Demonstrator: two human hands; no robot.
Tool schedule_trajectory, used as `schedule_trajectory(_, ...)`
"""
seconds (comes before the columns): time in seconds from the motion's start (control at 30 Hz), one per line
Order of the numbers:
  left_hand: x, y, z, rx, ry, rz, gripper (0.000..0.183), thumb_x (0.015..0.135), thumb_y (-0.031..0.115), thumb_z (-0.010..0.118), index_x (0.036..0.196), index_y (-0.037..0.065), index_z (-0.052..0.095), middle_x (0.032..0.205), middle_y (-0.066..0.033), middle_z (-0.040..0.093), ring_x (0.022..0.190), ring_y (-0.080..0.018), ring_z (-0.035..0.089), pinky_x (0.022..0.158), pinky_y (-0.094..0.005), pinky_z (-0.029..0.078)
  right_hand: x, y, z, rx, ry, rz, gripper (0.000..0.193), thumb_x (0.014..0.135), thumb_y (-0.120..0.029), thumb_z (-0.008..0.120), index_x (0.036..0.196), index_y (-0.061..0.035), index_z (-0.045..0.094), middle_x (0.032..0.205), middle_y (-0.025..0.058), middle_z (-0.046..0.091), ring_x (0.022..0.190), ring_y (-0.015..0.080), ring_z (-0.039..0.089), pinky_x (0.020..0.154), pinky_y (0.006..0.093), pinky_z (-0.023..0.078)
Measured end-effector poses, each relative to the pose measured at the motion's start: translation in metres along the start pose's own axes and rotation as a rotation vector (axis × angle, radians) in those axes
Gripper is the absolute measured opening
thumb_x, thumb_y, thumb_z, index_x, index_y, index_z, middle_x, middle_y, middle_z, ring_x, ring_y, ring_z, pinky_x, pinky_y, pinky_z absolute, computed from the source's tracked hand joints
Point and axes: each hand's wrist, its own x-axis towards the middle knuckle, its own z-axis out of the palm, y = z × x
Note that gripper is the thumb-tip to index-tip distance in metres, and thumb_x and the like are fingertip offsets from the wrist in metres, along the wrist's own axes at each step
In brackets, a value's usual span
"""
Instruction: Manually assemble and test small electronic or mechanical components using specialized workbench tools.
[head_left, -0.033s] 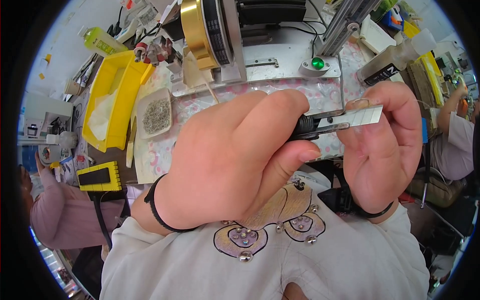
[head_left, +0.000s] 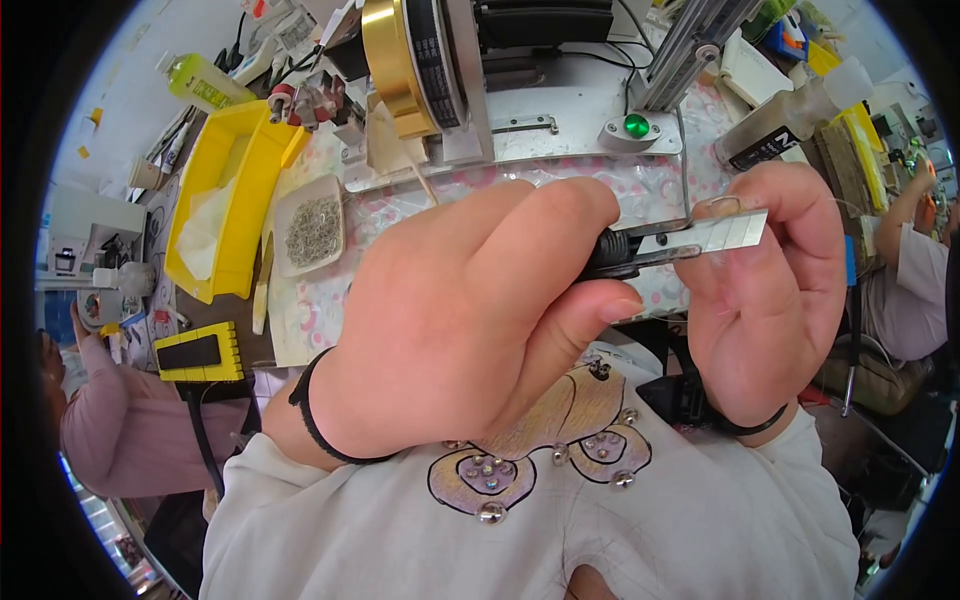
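Note:
My left hand (head_left: 440, 310) is closed around the black handle of a snap-off knife (head_left: 715, 235), its back turned up. The knife's scored silver blade points right, held between two dark metal side pieces. At the blade's far edge my right hand (head_left: 765, 310) is closed in a pinch, thumb and index finger curled near the blade's end. A small thin curved piece of wire (head_left: 722, 203) shows at the right index fingertip, against the blade. My fingers hide most of the knife's handle and part of the wire.
Beyond my hands stands a machine with a gold wheel (head_left: 395, 65) and a green button (head_left: 635, 126). To the left are a white dish of small metal pieces (head_left: 313, 232) and a yellow bin (head_left: 240, 200). A clear bottle (head_left: 780, 120) stands right. People sit at both sides.

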Motion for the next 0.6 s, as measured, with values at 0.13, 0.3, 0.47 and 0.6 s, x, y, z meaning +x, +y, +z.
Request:
schedule_trajectory(0.13, 0.0004, -0.0007, 0.0009, 0.038, -0.013, 0.000, 0.035, 0.085, 0.026, 0.048, 0.101, -0.004, 0.049, 0.088, -0.0174, 0.055, 0.072, -0.0290, 0.054, 0.066, -0.0309, 0.043, -0.0001, 0.0004, -0.0036, 0.012, -0.045, 0.053, 0.014, 0.082, -0.007, 0.044, 0.093, 0.0008, 0.043, 0.066, 0.0016, 0.043, 0.050, 0.0036, 0.031, 0.044, 0.0187, 0.024)
schedule_trajectory(0.3, 0.0007, 0.0025, 0.0008, 0.053, -0.020, -0.042, 0.031, 0.082, 0.023, 0.052, 0.100, -0.003, 0.050, 0.088, -0.0160, 0.055, 0.071, -0.0281, 0.053, 0.065, -0.0300, 0.043, -0.0006, -0.0009, 0.0007, -0.033, 0.038, 0.054, 0.015, 0.083, -0.009, 0.044, 0.093, 0.0019, 0.042, 0.062, 0.0003, 0.040, 0.049, 0.0042, 0.030, 0.044, 0.0203, 0.023)
schedule_trajectory(0.47, 0.0011, 0.0031, 0.0038, 0.077, 0.021, -0.060, 0.027, 0.078, 0.016, 0.057, 0.098, -0.003, 0.051, 0.085, -0.0139, 0.055, 0.069, -0.0269, 0.052, 0.063, -0.0292, 0.042, 0.0001, 0.0005, -0.0006, -0.019, 0.042, 0.080, 0.015, 0.084, -0.009, 0.043, 0.093, 0.0023, 0.043, 0.059, -0.0007, 0.038, 0.048, 0.0046, 0.029, 0.045, 0.0207, 0.024)
schedule_trajectory(0.6, 0.0010, 0.0058, 0.0037, 0.198, 0.054, -0.104, 0.026, 0.076, 0.014, 0.060, 0.096, 0.000, 0.053, 0.077, -0.0102, 0.053, 0.064, -0.0252, 0.050, 0.058, -0.0296, 0.040, 0.0020, 0.0041, -0.0016, -0.088, 0.057, 0.078, 0.014, 0.085, -0.010, 0.042, 0.091, 0.0019, 0.043, 0.055, -0.0015, 0.035, 0.047, 0.0046, 0.028, 0.045, 0.0209, 0.024)
